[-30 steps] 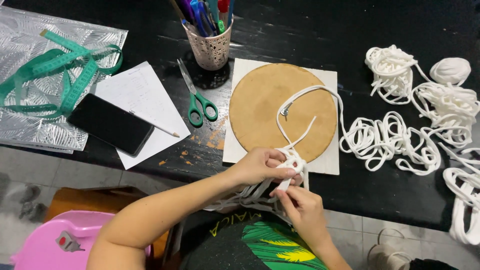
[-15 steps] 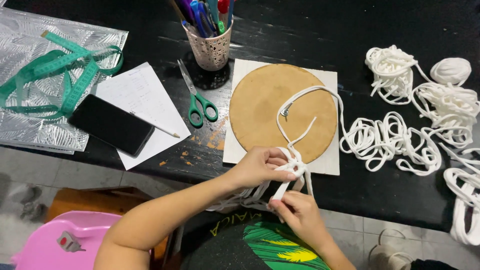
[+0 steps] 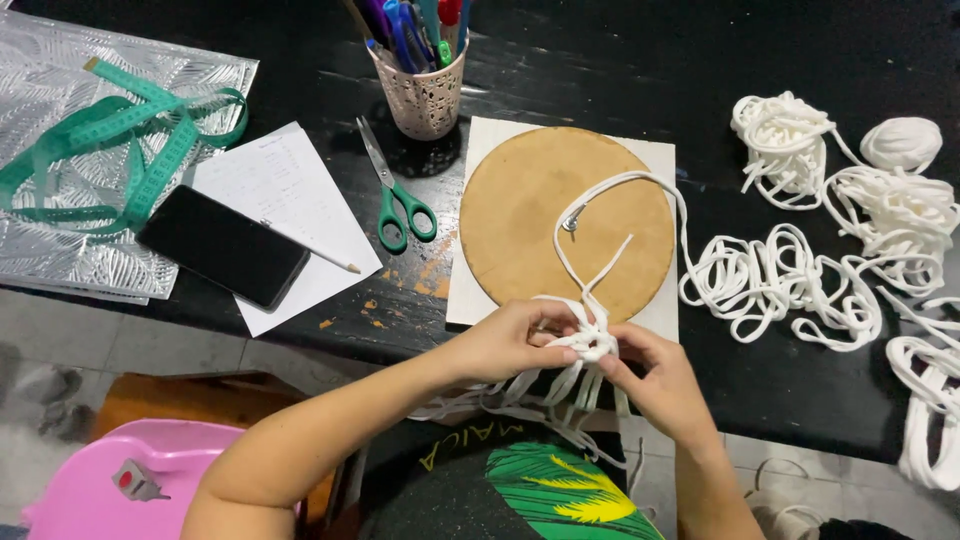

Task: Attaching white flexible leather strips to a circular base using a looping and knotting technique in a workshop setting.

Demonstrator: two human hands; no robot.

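My left hand (image 3: pixel 512 340) and my right hand (image 3: pixel 655 378) meet at the near edge of a round brown board (image 3: pixel 530 205), both pinching a knot of white cord (image 3: pixel 592 342). Several loose cord ends hang down from the knot over the table edge toward my lap. One strand of the cord runs up across the board to a small metal pin (image 3: pixel 571 223), then loops off to the right. The board lies on a white square base (image 3: pixel 660 160).
Piles of white cord (image 3: pixel 800 280) lie to the right. Green-handled scissors (image 3: pixel 400 200), a pen cup (image 3: pixel 422 85), a black phone (image 3: pixel 222 245) on white paper with a pencil, and a green tape measure (image 3: pixel 120 140) on silver sheeting sit left. A pink stool (image 3: pixel 150 470) stands below.
My hands have drawn together on the knot, the right hand rising to meet the left. The knot looks tighter and more bunched.
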